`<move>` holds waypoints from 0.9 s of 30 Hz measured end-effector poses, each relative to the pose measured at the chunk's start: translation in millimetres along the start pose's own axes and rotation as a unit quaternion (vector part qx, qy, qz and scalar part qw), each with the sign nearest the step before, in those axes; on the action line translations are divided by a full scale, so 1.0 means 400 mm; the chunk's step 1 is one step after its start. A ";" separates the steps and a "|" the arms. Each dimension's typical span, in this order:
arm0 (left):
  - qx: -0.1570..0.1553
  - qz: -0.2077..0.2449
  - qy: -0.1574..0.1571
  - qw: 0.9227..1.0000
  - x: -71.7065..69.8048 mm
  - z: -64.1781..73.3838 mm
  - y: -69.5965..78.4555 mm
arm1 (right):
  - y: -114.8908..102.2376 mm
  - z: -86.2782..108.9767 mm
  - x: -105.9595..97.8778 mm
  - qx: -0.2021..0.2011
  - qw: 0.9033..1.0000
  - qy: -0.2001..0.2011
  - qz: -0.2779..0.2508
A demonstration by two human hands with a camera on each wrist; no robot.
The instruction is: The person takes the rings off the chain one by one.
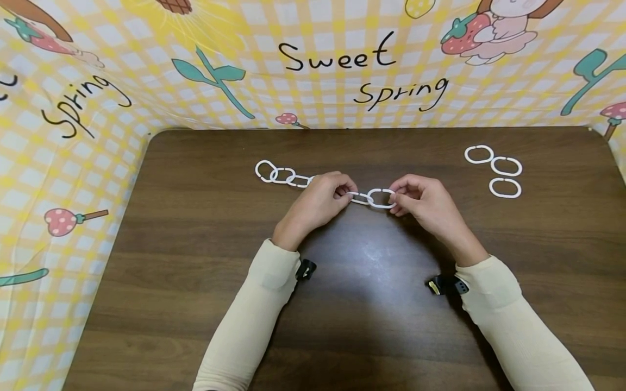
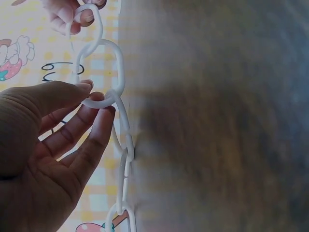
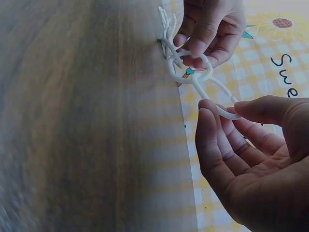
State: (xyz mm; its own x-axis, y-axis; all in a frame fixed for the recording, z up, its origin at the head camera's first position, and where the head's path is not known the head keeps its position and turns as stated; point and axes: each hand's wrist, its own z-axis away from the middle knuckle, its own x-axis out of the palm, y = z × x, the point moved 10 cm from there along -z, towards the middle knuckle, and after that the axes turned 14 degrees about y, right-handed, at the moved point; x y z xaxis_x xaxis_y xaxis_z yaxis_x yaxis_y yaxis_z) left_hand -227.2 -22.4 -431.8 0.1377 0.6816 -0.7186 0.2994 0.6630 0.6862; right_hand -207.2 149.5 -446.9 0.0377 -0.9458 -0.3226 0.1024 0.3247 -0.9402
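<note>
A chain of white plastic oval links [image 1: 282,175] runs from the left part of the table to between the two hands. My left hand [image 1: 320,198] pinches one link [image 2: 120,67] near its end, thumb against fingertips. The end link [image 1: 380,190] hooks through that one, and my right hand [image 1: 427,203] pinches its far end between thumb and fingers. In the right wrist view the end link [image 3: 199,87] shows a small gap in its side. Behind the left hand, the rest of the chain trails off; part of it is hidden by that hand in the head view.
Three loose white links [image 1: 505,188] lie at the back right of the brown wooden table [image 1: 195,304]. A yellow checked cloth [image 1: 313,98] with printed drawings rises along the back and the sides. Each wrist carries a small black camera [image 1: 306,270].
</note>
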 end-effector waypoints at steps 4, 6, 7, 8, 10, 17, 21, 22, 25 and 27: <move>0.009 0.004 0.006 1.000 -0.003 -0.002 0.006 | 0.000 0.001 0.001 0.002 1.000 -0.003 -0.001; 0.009 0.007 0.007 1.000 -0.004 -0.002 0.008 | 0.000 0.003 0.002 0.004 1.000 -0.005 -0.004; 0.008 0.009 0.007 1.000 -0.005 -0.001 0.009 | 0.000 0.003 0.003 0.005 1.000 -0.006 -0.006; 0.007 0.011 0.007 1.000 -0.005 -0.001 0.009 | 0.000 0.004 0.005 0.006 1.000 -0.007 -0.008; 0.007 0.015 0.008 1.000 -0.006 0.000 0.011 | 0.002 0.005 0.007 0.009 1.000 -0.007 -0.010; 0.005 0.025 0.004 1.000 -0.004 0.002 0.016 | 0.006 0.002 0.017 0.007 1.000 -0.010 -0.001; -0.003 0.028 0.001 1.000 -0.002 0.004 0.012 | 0.007 0.001 0.020 0.001 1.000 -0.011 0.012; -0.006 0.030 0.001 1.000 -0.002 0.005 0.010 | 0.006 0.001 0.020 0.000 1.000 -0.011 0.014; -0.012 0.032 0.001 0.999 -0.001 0.006 0.006 | 0.007 0.001 0.023 -0.003 1.000 -0.009 0.017; -0.016 0.033 0.001 0.999 0.000 0.007 0.004 | 0.006 0.002 0.025 -0.004 1.000 -0.008 0.016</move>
State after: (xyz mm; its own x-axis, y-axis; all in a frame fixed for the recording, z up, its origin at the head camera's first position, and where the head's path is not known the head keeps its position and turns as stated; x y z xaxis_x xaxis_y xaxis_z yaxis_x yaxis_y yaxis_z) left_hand -223.9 -22.1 -431.1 0.1535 0.7251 -0.6713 0.2598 0.6258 0.7354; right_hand -205.7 140.9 -452.2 0.0574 -0.9348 -0.3504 0.0924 0.3544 -0.9305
